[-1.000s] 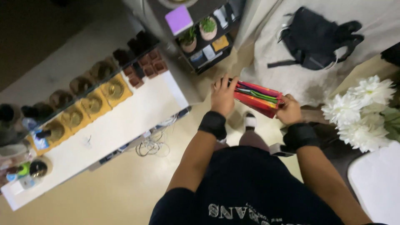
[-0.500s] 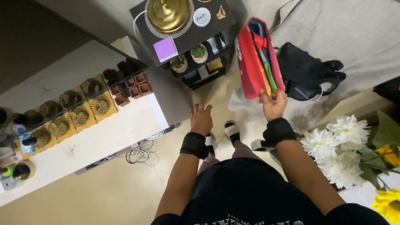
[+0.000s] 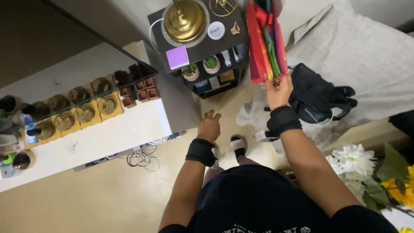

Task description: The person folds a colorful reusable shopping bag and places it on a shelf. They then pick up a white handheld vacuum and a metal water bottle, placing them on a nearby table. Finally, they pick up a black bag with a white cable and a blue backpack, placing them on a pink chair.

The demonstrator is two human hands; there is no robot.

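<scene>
right hand [image 3: 278,92] grips a red pouch [image 3: 264,41] upright — green, yellow strips inside — left hand [image 3: 209,126] spread empty.

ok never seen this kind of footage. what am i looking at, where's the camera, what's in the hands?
There is no machine here: a person wears one camera on the head, and it looks straight down past their black shirt and both arms to the floor. Both wrists carry black bands.

The right hand is raised and grips the bottom edge of a red folder stuffed with green and other coloured sheets. The left hand is empty, fingers spread, hanging beside the corner of a white table.

On that table stand gold wire baskets on yellow pads and small brown pots, in front of a mirror. Ahead is a dark shelf unit with a brass bowl, a purple square pad and two small potted plants. To the right, a black bag lies on a grey cloth, with white flowers nearer the person.
</scene>
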